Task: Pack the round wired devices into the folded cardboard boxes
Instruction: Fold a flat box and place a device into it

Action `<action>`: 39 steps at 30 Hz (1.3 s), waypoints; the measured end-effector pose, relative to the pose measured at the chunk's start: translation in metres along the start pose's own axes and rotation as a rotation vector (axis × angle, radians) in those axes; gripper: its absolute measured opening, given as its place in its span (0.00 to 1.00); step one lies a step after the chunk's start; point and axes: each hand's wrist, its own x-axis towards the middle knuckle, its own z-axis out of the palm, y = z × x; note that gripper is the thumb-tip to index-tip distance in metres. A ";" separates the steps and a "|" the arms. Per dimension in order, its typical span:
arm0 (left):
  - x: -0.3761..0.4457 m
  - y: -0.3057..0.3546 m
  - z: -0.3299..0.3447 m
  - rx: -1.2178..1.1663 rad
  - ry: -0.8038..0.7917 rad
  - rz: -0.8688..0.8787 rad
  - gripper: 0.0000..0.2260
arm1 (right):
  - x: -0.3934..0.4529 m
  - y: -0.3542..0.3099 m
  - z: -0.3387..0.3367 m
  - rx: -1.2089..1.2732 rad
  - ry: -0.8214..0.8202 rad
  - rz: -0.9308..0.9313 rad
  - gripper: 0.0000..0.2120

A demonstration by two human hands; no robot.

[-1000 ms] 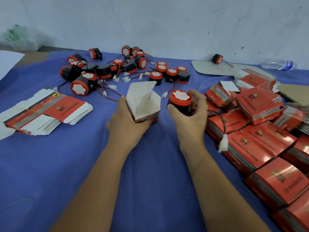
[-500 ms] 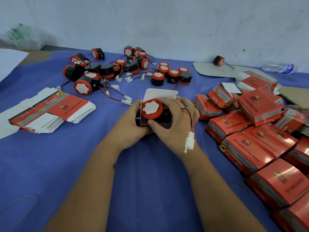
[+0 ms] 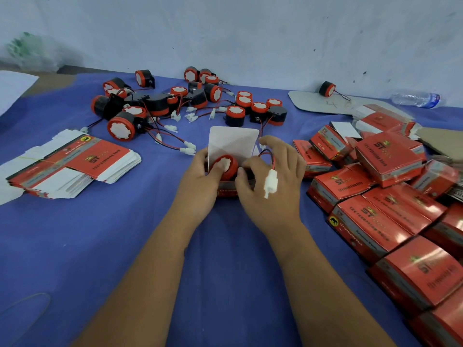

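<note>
An open red cardboard box (image 3: pixel 226 192) with its white lid flap (image 3: pixel 233 144) standing up sits at the table's middle. A round red-and-black device (image 3: pixel 225 166) lies partly inside it. My left hand (image 3: pixel 198 181) grips the box's left side, its thumb pressing on the device's face. My right hand (image 3: pixel 270 181) holds the box's right side and the device. The device's red-black wire loops over the right hand, and its white connector (image 3: pixel 270 182) lies on the back of that hand.
Several loose round devices (image 3: pixel 190 101) with wires lie at the back. A banded stack of flat boxes (image 3: pixel 72 164) is at the left. Several packed red boxes (image 3: pixel 380 196) crowd the right. A water bottle (image 3: pixel 416 98) and a cardboard sheet (image 3: pixel 315 103) lie at the back right.
My right hand carried the device from the right over to the box and lowered it in; the left hand's thumb moved onto it. The connector now rests on my right hand.
</note>
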 end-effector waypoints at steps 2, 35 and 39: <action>0.000 -0.002 0.001 0.013 0.010 -0.005 0.11 | 0.000 -0.001 0.000 -0.019 -0.034 0.019 0.09; -0.001 0.002 0.004 0.076 -0.005 0.049 0.15 | 0.007 0.003 -0.002 0.237 0.032 0.056 0.06; -0.001 0.001 0.005 0.067 -0.007 0.040 0.15 | 0.010 0.005 -0.002 0.214 -0.041 0.027 0.14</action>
